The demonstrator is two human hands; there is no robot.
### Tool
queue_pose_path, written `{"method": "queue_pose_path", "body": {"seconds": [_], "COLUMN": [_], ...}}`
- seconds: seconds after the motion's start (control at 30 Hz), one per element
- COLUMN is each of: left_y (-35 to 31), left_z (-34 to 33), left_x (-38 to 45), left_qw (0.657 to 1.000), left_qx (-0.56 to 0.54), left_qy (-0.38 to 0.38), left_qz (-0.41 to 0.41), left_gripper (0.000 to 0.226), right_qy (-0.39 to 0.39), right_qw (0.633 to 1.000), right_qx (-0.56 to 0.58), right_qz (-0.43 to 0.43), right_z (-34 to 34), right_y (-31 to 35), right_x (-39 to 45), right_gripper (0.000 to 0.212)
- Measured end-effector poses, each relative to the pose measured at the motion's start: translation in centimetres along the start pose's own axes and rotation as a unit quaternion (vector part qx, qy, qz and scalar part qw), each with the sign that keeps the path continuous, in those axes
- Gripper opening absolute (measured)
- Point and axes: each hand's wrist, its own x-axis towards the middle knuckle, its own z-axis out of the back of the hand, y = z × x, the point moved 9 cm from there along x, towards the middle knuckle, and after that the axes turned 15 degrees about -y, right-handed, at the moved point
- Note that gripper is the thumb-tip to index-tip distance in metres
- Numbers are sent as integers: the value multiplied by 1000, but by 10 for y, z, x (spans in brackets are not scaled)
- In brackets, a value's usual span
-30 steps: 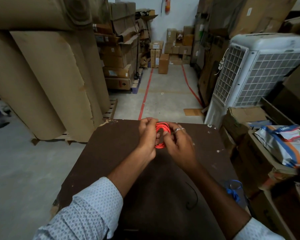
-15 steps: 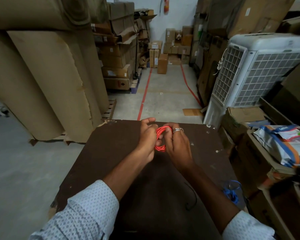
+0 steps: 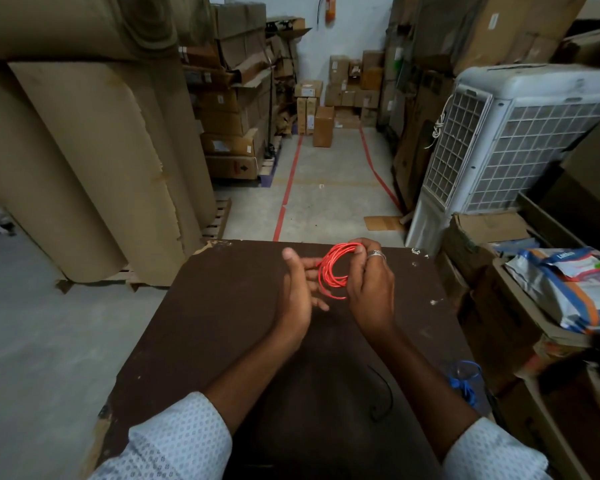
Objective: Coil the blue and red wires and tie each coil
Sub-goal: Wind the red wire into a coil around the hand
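A coil of red wire (image 3: 331,270) hangs above the far part of the dark brown table (image 3: 222,306). My right hand (image 3: 369,289), with a ring on one finger, grips the coil's right side and top. My left hand (image 3: 297,292) is beside the coil with fingers spread, its fingertips touching the loops from the left; a loose red end pokes out below. A coiled blue wire (image 3: 463,377) lies at the table's right edge, near my right forearm.
A thin black wire piece (image 3: 383,398) lies on the table near me. Large cardboard rolls (image 3: 94,150) stand left, a white air cooler (image 3: 499,143) and boxes with packets (image 3: 565,289) stand right. An aisle with red floor lines runs ahead.
My left hand has opened and drawn back from the coil. My right hand has turned the coil so its loops face left, and it now carries the coil alone.
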Motion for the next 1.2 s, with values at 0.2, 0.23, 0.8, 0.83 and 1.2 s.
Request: {"method": "queue_pose_path", "body": {"seconds": [0.2,0.23,0.8,0.83,1.2], "left_y": [15,15,-38,-39,-26], "left_z": [17,18,23,22,11], "left_x": [-24,-26,-23,-25,-21], "left_qw": [997,995,947,939,945], "left_qx": [-34,-32,79,91,105], "left_qy": [0,-2,-79,-77,-16], "left_qz": [-74,-91,-300,-323,-310], "left_gripper": [32,18,7,8,11], "right_qy": [-34,-34,-14,-12,-3], "right_qw": [999,999,1000,999,999], "right_qx": [-9,-11,-6,-5,-8], "right_qz": [-25,-26,-27,-31,-41], "right_z": [5,5,-1,-1,-2], "right_y": [-14,-15,-13,-14,-16], "right_x": [7,8,-10,-10,-16], "right_gripper": [21,21,20,20,22]}}
